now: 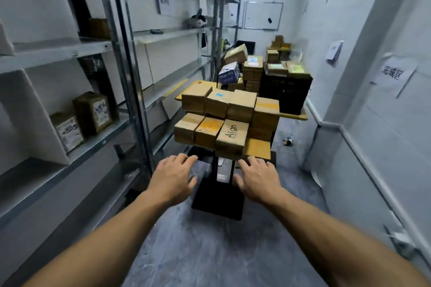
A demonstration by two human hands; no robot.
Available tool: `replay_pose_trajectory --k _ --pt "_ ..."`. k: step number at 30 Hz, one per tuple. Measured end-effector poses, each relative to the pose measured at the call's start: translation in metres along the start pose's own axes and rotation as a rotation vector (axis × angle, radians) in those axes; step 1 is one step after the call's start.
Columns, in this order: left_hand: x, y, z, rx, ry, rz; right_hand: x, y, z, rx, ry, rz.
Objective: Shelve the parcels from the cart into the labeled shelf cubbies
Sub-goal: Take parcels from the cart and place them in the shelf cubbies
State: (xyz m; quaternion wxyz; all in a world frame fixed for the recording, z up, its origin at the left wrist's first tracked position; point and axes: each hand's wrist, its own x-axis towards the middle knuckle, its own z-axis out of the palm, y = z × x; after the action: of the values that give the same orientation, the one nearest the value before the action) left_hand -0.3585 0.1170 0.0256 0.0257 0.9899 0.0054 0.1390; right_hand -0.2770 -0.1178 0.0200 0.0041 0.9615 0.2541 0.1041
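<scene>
Parcels point(219, 102): plain brown taped cardboard boxes, one with a small blue sticker, packed edge to edge just beyond both sets of fingertips.
Align parcel point(232, 135): nearest row, ahead between the hands; printed word and long axis run away from the hands (slightly skewed).
Cart point(258, 150): yellow board on a black post, bearing two rows of parcels, the far row higher.
Shelf point(98, 143): left of the left hand; two upright labelled boxes point(92, 112) in one cubby.
Left hand point(172, 178): fingers spread, holding nothing.
Right hand point(257, 178): fingers spread, empty, tips by the board's near edge.
</scene>
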Motion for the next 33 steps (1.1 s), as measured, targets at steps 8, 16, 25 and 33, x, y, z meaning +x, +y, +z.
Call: replay_pose_trajectory --k 8,16,25,33 --pt "0.100 0.014 0.055 -0.050 -0.065 0.083 0.052 0.045 0.046 0.027 -0.073 0.075" --pt "0.248 -0.018 0.126 -0.117 -0.140 0.127 0.176 0.078 0.100 0.062 -0.144 0.132" --pt "0.369 -0.031 0.220 -0.135 -0.314 0.139 0.292 0.105 0.159 0.097 -0.311 0.237" --pt "0.390 -0.038 0.262 -0.197 -0.438 0.049 0.326 0.111 0.203 0.267 -0.373 0.384"
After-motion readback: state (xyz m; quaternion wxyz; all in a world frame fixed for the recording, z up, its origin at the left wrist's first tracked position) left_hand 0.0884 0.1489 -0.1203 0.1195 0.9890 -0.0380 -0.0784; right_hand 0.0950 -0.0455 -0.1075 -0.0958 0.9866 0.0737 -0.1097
